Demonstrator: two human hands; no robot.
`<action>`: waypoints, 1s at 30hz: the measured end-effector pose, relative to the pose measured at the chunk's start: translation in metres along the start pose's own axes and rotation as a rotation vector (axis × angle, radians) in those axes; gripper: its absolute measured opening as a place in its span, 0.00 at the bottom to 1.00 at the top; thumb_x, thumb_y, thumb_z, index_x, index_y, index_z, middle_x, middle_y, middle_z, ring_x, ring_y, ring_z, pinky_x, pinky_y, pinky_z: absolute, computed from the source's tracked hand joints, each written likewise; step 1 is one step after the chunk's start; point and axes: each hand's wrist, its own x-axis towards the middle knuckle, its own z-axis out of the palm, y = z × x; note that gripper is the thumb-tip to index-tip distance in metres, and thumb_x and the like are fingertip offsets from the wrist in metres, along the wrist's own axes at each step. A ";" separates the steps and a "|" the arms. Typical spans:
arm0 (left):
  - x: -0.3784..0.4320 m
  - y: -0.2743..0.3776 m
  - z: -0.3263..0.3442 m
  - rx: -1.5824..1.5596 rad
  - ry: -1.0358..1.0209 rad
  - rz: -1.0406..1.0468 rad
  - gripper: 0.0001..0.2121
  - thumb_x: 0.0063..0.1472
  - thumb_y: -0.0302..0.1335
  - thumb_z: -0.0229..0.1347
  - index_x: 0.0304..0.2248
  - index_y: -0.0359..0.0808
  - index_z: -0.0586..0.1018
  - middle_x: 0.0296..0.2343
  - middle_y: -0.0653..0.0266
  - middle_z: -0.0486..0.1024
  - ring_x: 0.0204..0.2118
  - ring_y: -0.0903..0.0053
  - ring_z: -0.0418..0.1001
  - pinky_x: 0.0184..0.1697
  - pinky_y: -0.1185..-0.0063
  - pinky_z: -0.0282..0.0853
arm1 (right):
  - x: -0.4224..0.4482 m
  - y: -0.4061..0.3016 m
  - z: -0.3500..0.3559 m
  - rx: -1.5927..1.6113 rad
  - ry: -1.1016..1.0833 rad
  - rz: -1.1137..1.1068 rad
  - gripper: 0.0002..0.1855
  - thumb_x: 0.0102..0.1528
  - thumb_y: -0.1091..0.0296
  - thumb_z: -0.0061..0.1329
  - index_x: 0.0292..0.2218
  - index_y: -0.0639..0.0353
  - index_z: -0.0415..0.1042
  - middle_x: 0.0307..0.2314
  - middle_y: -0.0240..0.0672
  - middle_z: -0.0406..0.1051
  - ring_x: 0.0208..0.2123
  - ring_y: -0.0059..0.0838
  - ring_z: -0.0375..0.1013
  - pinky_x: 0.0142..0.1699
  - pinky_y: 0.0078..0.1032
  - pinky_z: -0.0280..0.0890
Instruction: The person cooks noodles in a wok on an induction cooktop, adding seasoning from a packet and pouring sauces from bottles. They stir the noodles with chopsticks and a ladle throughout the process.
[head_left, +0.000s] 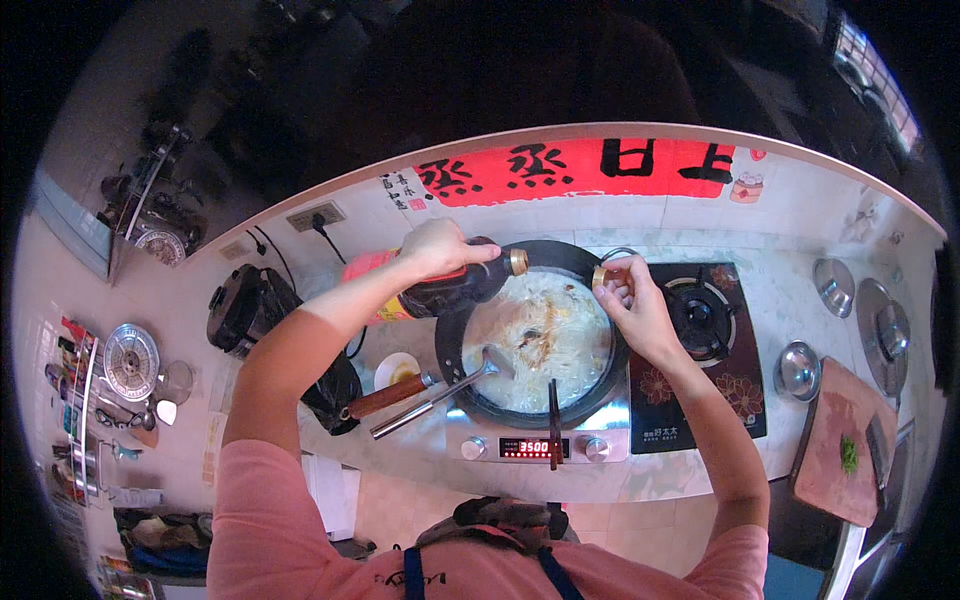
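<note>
My left hand (442, 251) grips a dark bottle (457, 292) with a red and yellow label, tilted sideways so its mouth is at the upper left part of the wok (450, 375). My right hand (634, 300) pinches a gold-coloured cap (599, 277) at the wok's right rim. Pale, bubbling liquid (555, 352) with brown streaks fills the wok. A metal spatula (442, 394) leans in it, and dark chopsticks (554, 427) lie across the near rim. Beneath stands a lit electric cooker (615, 420).
A gas hob (697, 405) adjoins the cooker on the right. Metal bowls (797, 370) stand further right, near a wooden cutting board (832, 450) with chopped greens (848, 454) and a knife (877, 450). On the left are a small white bowl (396, 369) and a black appliance (251, 307).
</note>
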 end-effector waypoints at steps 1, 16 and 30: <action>-0.001 -0.002 -0.007 -0.052 -0.012 -0.020 0.34 0.42 0.61 0.51 0.10 0.30 0.73 0.06 0.59 0.63 0.11 0.73 0.64 0.18 0.73 0.59 | 0.002 0.002 0.002 0.020 -0.013 -0.002 0.17 0.50 0.71 0.49 0.40 0.63 0.60 0.23 0.27 0.62 0.21 0.12 0.57 0.27 0.13 0.58; -0.061 -0.068 -0.046 -0.772 0.197 -0.240 0.26 0.49 0.54 0.53 0.11 0.40 0.67 0.07 0.74 0.57 0.10 0.87 0.53 0.13 0.85 0.46 | 0.058 -0.025 0.064 0.801 -0.315 0.462 0.15 0.57 0.57 0.41 0.37 0.60 0.63 0.25 0.32 0.67 0.22 0.15 0.60 0.29 0.14 0.59; -0.108 -0.063 -0.045 -0.648 0.108 -0.282 0.31 0.44 0.59 0.53 0.09 0.34 0.70 0.07 0.70 0.61 0.11 0.83 0.59 0.15 0.81 0.53 | 0.091 -0.096 0.116 0.375 -0.506 0.112 0.13 0.55 0.63 0.45 0.39 0.62 0.64 0.23 0.28 0.65 0.22 0.12 0.57 0.27 0.13 0.55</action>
